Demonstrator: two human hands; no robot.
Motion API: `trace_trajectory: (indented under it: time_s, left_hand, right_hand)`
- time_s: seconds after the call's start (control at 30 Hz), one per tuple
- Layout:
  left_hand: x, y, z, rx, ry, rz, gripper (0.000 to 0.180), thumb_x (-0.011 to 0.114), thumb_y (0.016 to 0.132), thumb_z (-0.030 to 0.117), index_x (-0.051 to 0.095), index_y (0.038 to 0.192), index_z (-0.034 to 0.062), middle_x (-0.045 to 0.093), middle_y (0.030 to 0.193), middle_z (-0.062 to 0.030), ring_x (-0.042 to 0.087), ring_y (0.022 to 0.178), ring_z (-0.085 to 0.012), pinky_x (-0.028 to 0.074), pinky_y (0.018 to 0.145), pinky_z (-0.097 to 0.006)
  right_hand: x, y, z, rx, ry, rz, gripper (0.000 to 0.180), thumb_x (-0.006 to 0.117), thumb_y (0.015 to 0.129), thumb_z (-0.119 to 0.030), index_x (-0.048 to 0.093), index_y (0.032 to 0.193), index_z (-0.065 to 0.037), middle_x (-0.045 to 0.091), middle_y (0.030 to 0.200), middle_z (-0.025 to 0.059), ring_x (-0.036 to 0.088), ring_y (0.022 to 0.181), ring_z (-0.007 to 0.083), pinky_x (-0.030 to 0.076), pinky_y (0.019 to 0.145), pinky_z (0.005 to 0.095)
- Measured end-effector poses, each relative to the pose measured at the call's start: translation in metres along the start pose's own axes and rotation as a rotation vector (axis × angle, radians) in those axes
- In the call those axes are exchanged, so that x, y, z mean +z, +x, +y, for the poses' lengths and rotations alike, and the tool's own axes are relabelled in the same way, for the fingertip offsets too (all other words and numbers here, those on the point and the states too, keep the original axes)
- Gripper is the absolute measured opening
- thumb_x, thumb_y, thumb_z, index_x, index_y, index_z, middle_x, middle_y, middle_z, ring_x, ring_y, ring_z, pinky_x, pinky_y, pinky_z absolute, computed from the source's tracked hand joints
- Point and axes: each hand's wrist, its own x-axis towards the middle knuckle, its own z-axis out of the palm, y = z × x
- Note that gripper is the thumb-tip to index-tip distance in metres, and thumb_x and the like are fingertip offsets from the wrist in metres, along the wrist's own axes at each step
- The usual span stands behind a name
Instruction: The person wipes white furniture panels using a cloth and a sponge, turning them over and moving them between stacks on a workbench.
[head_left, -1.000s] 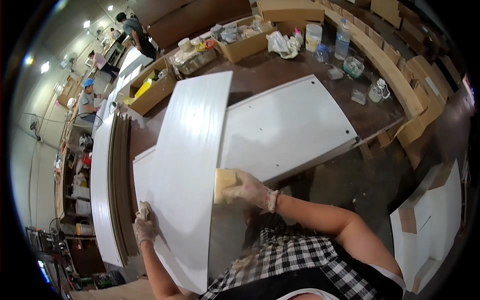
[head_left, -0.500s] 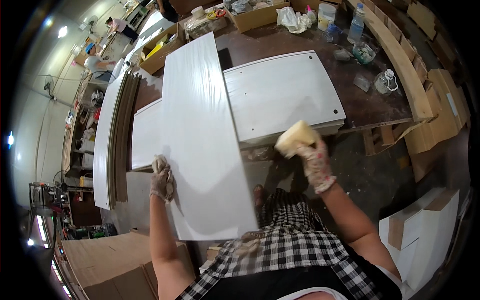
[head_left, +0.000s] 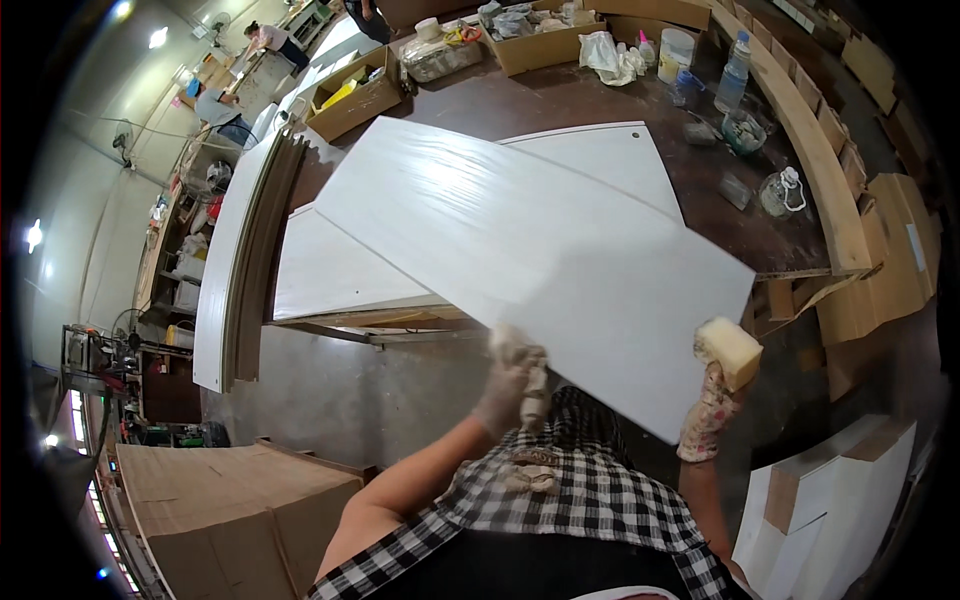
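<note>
A long white board (head_left: pixel 560 260) lies slantwise across the bench, its near end jutting over the front edge toward me. Under it are other white boards (head_left: pixel 345 275), one with a dark hole near a corner. My left hand (head_left: pixel 503 390), in a pale glove, is closed around a crumpled rag (head_left: pixel 535 390) at the long board's near-left edge; motion blurs it a little. In my right hand (head_left: pixel 708 420), wearing a patterned glove, is a pale yellow sponge block (head_left: pixel 735 350), held up beside the board's right end.
Upright boards (head_left: pixel 235 270) lean in a stack on the left. At the bench's back stand open cardboard boxes (head_left: pixel 545 50), a plastic bottle (head_left: pixel 733 75) and a glass jar (head_left: pixel 780 193). A wooden rail (head_left: pixel 815 130) runs along the right. Other people work far left.
The long board has turned, its far end going left and its near end right. My left hand with the rag has moved right; my right hand has carried the sponge right and lower.
</note>
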Motion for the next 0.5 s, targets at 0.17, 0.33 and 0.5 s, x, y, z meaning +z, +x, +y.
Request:
trace_trajectory:
  time_s: [0.17, 0.33, 0.5]
  left_hand:
    - [0.007, 0.013, 0.032, -0.09, -0.571, -0.133, 0.027, 0.053, 0.092, 0.042, 0.056, 0.094, 0.0148, 0.054, 0.08, -0.0002, 0.05, 0.056, -0.0098, 0.041, 0.047, -0.022]
    - [-0.045, 0.064, 0.005, -0.32, -0.792, -0.014, 0.029, 0.05, 0.094, 0.04, 0.059, 0.099, 0.013, 0.057, 0.08, 0.0014, 0.055, 0.066, -0.0103, 0.047, 0.056, -0.023]
    - [-0.047, 0.045, 0.02, 0.509, 0.561, -0.022, 0.034, 0.049, 0.091, 0.02, 0.057, 0.115, -0.0017, 0.063, 0.105, -0.017, 0.059, 0.101, -0.0296, 0.046, 0.089, -0.038]
  right_hand:
    - [0.054, 0.011, -0.022, -0.25, -0.682, 0.0, 0.061, 0.064, 0.088, -0.03, 0.035, 0.135, -0.002, 0.044, 0.133, 0.0105, 0.046, 0.119, 0.0228, 0.039, 0.101, 0.0357]
    - [0.038, 0.017, -0.014, -0.385, -0.8, 0.054, 0.059, 0.064, 0.087, -0.018, 0.033, 0.135, 0.0, 0.044, 0.131, 0.0119, 0.048, 0.117, 0.0221, 0.04, 0.098, 0.0356]
    - [0.051, 0.033, -0.013, -0.401, -0.923, 0.149, 0.057, 0.062, 0.087, -0.014, 0.035, 0.134, 0.001, 0.046, 0.129, 0.0123, 0.049, 0.115, 0.021, 0.042, 0.096, 0.0323]
